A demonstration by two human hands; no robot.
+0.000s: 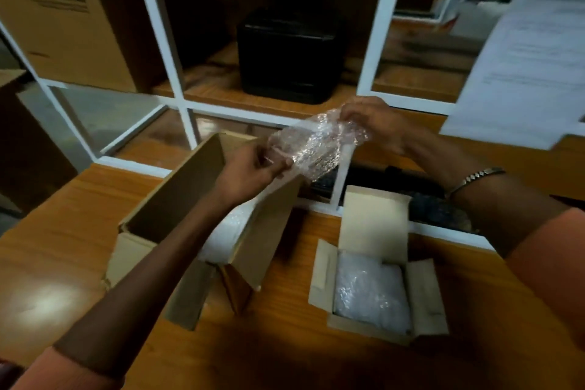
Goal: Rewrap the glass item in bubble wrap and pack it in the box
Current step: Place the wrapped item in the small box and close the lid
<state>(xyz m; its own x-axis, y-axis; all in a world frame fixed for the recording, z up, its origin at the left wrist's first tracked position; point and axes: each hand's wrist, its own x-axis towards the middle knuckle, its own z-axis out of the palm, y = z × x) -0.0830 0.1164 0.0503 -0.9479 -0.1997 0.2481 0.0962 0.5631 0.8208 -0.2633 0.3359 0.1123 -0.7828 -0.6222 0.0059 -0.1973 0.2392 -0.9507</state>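
A bundle of clear bubble wrap (316, 144) hangs in the air above the desk, and I cannot make out the glass item inside it. My left hand (253, 169) pinches its lower left edge. At the bundle's upper right end, my right hand (373, 122) grips the wrap. Below the left hand stands a large open cardboard box (177, 196) with white padding in it. To the right lies a small open box (424, 291) that holds a bubble-wrapped packet (370, 291).
The boxes rest on a wooden desk (285, 355). Behind it runs a white-framed glass partition (186, 111), with a black box (288, 54) and a tall carton (72, 16) beyond. A paper sheet (531, 57) hangs at right. A keyboard (437, 209) lies behind the small box.
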